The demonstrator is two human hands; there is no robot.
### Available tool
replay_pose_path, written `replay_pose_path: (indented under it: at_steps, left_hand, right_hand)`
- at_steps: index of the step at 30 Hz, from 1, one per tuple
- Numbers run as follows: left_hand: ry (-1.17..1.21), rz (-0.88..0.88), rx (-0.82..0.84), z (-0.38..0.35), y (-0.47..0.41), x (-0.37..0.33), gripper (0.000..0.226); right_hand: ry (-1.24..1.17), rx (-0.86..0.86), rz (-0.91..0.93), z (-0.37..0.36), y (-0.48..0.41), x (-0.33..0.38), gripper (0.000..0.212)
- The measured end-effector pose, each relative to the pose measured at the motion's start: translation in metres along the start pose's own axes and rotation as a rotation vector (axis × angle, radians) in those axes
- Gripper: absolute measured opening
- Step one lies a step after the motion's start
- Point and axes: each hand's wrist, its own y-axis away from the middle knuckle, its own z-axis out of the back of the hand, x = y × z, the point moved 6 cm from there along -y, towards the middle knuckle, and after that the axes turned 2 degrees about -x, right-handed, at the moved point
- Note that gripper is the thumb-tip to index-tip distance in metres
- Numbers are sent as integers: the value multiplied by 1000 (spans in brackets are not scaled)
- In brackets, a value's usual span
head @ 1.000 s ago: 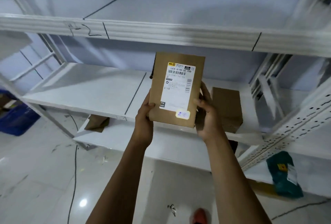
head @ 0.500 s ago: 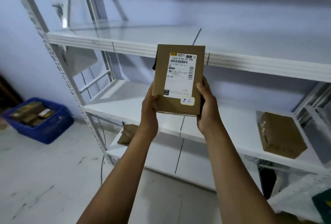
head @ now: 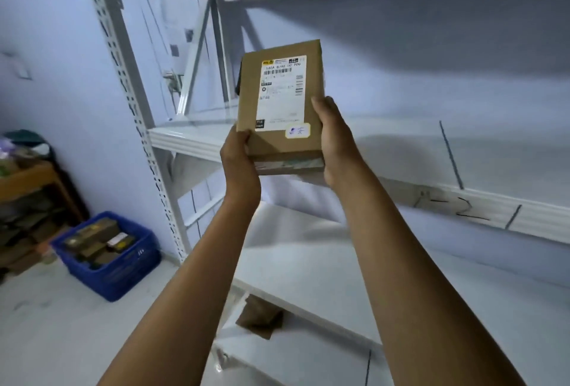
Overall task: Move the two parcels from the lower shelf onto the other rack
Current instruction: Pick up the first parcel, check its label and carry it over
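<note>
We are holding a flat cardboard parcel [head: 279,102] up in front of us with both hands, its white shipping label [head: 282,92] facing us and its long side nearly upright, leaning a little to the right. Our left hand [head: 239,166] is gripping the lower left corner with the thumb on the front face, and our right hand [head: 334,142] is clasping the right edge and supporting the bottom, so the parcel is resting in the air level with the upper shelf [head: 401,151] of the white metal rack [head: 129,77], not touching it. We judge that we are bringing it in to set down there. To do this well, we are wanting to tip the top edge forward until the parcel lies flat, clear the shelf's front lip [head: 185,142], slide it well back from the edge, and only then loosen our fingers. Keeping the label upward seems sensible. Another brown parcel [head: 260,318] is lying on the lowest shelf, partly hidden, and a blue crate [head: 123,274] is standing on the floor to the left.
</note>
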Motion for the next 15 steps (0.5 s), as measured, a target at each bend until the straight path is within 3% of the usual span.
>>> replay_pose_path:
  at_steps: [5, 12, 15]
  left_hand:
    - [75, 120, -69, 28, -102, 0, 41]
    - [-136, 23, 187, 38, -185, 14, 48]
    - [-218, 53, 281, 39, -194, 30, 76]
  right_hand:
    - [32, 70, -8, -59, -71, -20, 46]
    - [49, -96, -21, -76, -124, -56, 34]
    - [-29, -179, -42, -75, -128, -70, 38]
